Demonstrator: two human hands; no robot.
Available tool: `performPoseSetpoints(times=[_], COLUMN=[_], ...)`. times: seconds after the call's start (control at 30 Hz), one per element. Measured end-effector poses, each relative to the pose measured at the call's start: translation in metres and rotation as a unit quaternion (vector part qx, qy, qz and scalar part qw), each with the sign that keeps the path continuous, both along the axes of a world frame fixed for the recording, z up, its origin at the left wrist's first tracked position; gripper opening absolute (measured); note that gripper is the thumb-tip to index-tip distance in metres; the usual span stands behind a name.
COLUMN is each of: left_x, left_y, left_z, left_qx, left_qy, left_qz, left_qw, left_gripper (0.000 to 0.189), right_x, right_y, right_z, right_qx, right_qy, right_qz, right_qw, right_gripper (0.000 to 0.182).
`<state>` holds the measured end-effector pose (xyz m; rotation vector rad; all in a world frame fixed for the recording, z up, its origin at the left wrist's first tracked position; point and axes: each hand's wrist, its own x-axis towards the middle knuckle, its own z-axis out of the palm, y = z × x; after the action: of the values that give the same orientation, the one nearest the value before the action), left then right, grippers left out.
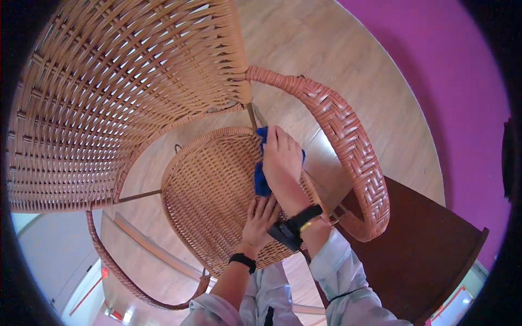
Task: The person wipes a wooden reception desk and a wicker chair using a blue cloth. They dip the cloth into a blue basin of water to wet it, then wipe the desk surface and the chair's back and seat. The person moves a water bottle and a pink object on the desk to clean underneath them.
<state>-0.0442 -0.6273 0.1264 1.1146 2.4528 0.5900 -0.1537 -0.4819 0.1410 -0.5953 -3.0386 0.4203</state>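
A woven wicker chair seat (pixel 212 183) lies below me, joined by metal rods to the tall wicker backrest (pixel 122 93) at the upper left. My right hand (pixel 283 155) presses a blue cloth (pixel 262 179) against the seat's edge, near the rod under the backrest. Part of the cloth is hidden under that hand. My left hand (pixel 259 222) rests on the weave with its fingers spread, just below the cloth's lower end. Around the right side curves a braided armrest (pixel 346 126), outside my right arm.
The other armrest (pixel 114 256) loops at the lower left. A dark brown wooden tabletop (pixel 416 244) stands at the lower right, close to the braided armrest. Beyond the wood-look floor (pixel 367 65) is a purple wall (pixel 461 106).
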Motion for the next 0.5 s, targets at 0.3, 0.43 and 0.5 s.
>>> performPoseSetpoints(times=[0.3,0.43,0.5], left_x=[-0.003,-0.008,-0.006], left_y=[0.004,0.004,0.003], left_z=[0.004,0.011,0.007], left_qx=[-0.004,-0.039,-0.014], left_qy=[0.01,-0.033,-0.018], left_qz=[0.024,-0.003,0.004], left_qw=[1.0,0.999,1.0], left_gripper=[0.053,0.05,0.049], right_x=[0.027,0.066,0.079], right_y=[0.005,0.001,-0.003], right_z=[0.013,0.023,0.021], right_qx=[-0.004,-0.007,-0.007], right_qy=[0.029,0.023,0.023], right_qz=[0.071,0.067,0.061], right_qw=[0.997,0.997,0.998], right_gripper=[0.044,0.044,0.044])
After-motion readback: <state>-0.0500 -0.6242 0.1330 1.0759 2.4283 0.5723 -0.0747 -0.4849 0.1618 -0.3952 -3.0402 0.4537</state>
